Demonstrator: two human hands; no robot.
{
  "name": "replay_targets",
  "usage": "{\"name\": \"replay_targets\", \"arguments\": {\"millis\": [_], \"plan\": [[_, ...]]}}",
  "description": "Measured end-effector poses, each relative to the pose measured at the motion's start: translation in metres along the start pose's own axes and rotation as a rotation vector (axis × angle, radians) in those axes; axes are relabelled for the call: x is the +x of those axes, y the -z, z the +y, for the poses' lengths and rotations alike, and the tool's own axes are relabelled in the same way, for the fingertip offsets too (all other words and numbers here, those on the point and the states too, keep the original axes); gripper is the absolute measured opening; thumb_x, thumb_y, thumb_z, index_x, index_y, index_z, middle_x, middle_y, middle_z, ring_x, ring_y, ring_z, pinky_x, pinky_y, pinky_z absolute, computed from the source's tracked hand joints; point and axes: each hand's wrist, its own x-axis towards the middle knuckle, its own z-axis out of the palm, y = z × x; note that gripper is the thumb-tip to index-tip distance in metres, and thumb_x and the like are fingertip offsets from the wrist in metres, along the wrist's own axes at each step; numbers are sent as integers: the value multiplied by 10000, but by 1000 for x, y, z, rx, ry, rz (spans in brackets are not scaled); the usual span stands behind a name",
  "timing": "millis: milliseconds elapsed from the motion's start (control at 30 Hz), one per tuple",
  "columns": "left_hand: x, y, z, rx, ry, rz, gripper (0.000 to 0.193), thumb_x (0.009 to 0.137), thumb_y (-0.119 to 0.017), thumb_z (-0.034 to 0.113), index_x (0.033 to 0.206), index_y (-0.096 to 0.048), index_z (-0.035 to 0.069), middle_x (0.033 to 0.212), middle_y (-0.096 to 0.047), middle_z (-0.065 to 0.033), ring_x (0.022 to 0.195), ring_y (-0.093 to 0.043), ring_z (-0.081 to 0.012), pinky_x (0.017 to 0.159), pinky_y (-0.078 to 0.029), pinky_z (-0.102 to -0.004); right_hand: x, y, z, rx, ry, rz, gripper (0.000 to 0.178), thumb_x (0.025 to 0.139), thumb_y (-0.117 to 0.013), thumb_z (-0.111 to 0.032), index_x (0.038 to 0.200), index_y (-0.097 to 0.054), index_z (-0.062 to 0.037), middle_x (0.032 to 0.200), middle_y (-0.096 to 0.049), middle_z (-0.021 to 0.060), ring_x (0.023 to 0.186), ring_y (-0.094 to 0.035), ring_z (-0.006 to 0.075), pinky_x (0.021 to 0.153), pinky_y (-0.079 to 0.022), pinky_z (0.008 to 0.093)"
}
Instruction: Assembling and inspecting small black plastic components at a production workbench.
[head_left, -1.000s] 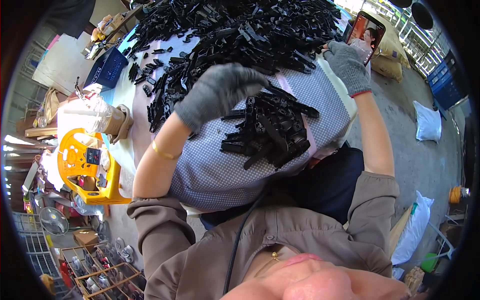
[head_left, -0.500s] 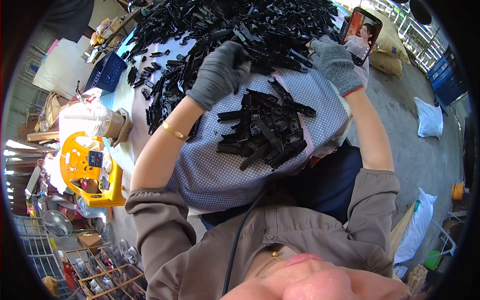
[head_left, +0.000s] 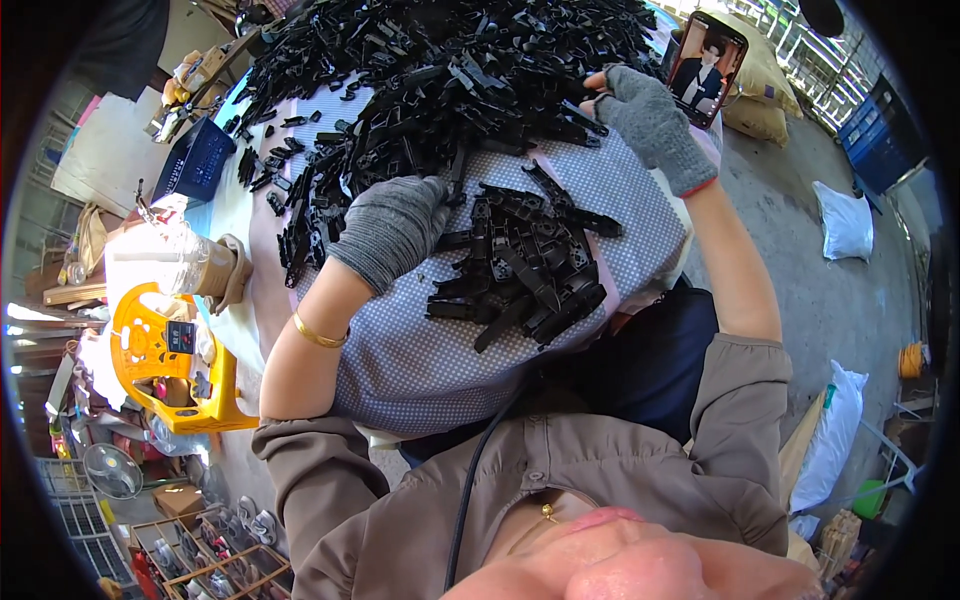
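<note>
A grey glove with bare fingertips covers my left hand [head_left: 392,228], which is closed at the left of a small heap of black plastic parts [head_left: 530,260] near the table's front. A slim black plastic part [head_left: 458,176] stands up from its fingertips. At the right side, my gloved right hand [head_left: 652,125] reaches over the edge of a large pile of black plastic parts [head_left: 450,60]. Its bare fingertips point left, a little apart, and no part shows between them. A phone [head_left: 705,70] playing a video stands just beyond this hand.
A dotted cloth [head_left: 400,365] covers the table. Left of it are a blue basket [head_left: 195,160], a yellow plastic chair [head_left: 150,345] and a fan [head_left: 112,470]. Full sacks [head_left: 755,118] stand beyond the phone. White bags [head_left: 843,220] lie on the floor at the right.
My left hand has moved back from the large pile toward the small heap, and a black part now shows at its fingertips. My right hand has shifted slightly left and up.
</note>
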Motion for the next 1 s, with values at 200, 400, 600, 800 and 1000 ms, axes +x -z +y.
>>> {"name": "replay_targets", "arguments": {"millis": [200, 400, 600, 800, 1000], "plan": [[-1, 17, 19, -1126, 166, 9, 235, 894, -501, 102, 1099, -554, 0, 745, -573, -6, 651, -522, -61, 615, -469, -204, -26, -12, -61, 695, -104, -383, 326, 760, -667, -84, 1065, -570, -20, 913, -614, 45, 863, -577, 113, 801, -468, 227], [1, 5, 22, -1098, 120, 18, 254, 900, -518, 155, 1099, -561, 5, 754, -573, -18, 644, -519, -67, 610, -463, -209, -36, -13, -78, 854, -192, -448, 299, 826, -627, -174, 1075, -580, -15, 875, -616, 43, 813, -587, 105, 729, -483, 217], [-1, 11, 23, -987, 71, -7, 267, 897, -539, 186, 1101, -576, 18, 712, -564, -13, 607, -501, -67, 573, -449, -216, -41, -16, -80, 823, -252, -400, 226, 872, -587, -191, 1032, -618, -33, 832, -615, 30, 722, -579, 86, 676, -484, 203], [1, 6, 24, -956, 49, 19, 242, 895, -538, 211, 1051, -601, 37, 638, -509, 27, 557, -452, -49, 504, -389, -197, -46, -22, -83, 810, -199, -364, 195, 870, -588, -164, 1005, -632, -30, 834, -617, 28, 725, -585, 83, 680, -497, 196], [-2, 3, 30, -809, 75, 69, 237, 890, -543, 180, 1060, -596, 23, 743, -614, -71, 623, -557, -116, 596, -476, -268, -53, -21, -97, 672, -154, -273, 217, 877, -581, -188, 1007, -632, -22, 842, -625, 46, 775, -603, 85, 712, -519, 214]]}}
